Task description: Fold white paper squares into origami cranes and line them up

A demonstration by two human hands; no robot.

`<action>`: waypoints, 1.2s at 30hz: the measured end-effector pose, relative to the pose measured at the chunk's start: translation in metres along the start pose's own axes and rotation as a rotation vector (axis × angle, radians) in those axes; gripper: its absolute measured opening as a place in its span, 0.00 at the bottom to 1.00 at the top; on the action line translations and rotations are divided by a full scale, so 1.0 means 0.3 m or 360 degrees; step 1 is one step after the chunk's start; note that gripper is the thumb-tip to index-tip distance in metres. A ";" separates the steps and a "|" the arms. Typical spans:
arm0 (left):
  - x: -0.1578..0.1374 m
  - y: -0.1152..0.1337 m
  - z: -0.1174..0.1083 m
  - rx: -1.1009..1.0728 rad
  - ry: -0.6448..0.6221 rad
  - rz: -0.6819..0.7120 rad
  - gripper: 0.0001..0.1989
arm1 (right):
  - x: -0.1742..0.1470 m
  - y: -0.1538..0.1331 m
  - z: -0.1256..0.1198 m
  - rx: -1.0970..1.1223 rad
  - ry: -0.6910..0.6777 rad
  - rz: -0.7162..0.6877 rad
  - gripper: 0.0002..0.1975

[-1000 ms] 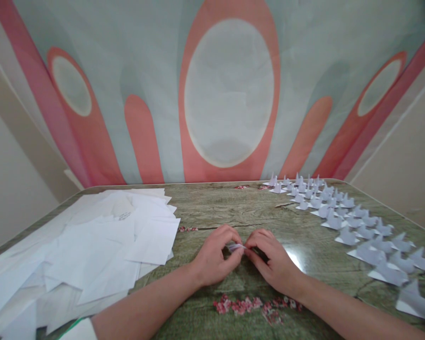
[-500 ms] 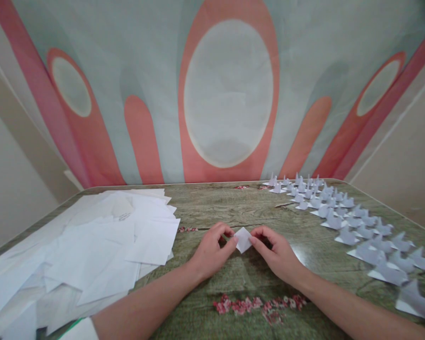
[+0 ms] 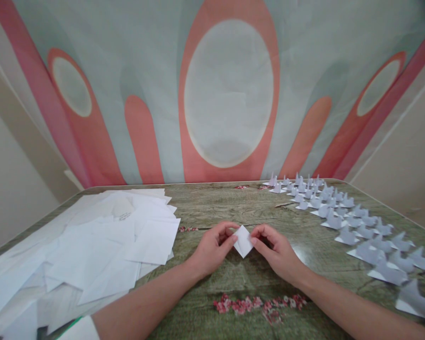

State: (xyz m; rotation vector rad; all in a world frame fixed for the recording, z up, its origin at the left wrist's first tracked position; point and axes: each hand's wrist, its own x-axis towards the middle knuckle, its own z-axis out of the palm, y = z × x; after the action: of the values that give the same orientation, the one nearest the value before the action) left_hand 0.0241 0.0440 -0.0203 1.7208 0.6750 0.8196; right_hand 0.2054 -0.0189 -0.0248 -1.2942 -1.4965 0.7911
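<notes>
Head view showed the folded paper (image 3: 243, 242) at twelve o'clock, turned from edge-on into a visible diamond, its face presumably easier to work, left hand (image 3: 212, 248) and right hand (image 3: 274, 248) fingers pinching its nine and three o'clock corners.

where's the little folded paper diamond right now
In the head view, the white paper diamond is just right of centre, pinched between the left hand and right hand, above the pink blossom print in the picture.
</notes>
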 end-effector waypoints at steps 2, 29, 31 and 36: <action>-0.001 0.011 -0.003 0.0099 -0.0030 0.0003 0.11 | 0.000 0.003 -0.002 0.0040 -0.0020 0.0021 0.09; 0.007 0.031 -0.007 -0.0181 0.0069 -0.0240 0.17 | -0.001 0.001 -0.016 0.0230 -0.0074 0.0059 0.09; 0.007 0.032 -0.007 -0.0189 0.0064 -0.0227 0.17 | -0.001 -0.001 -0.015 0.0221 -0.0065 0.0059 0.10; 0.005 0.040 -0.006 -0.0169 0.0073 -0.0220 0.17 | -0.002 0.000 -0.014 0.0198 -0.0053 0.0055 0.10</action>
State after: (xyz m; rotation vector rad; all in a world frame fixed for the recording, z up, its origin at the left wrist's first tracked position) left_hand 0.0242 0.0429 -0.0081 1.5460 0.7596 0.7862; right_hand 0.2094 -0.0198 -0.0236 -1.2217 -1.4315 0.9178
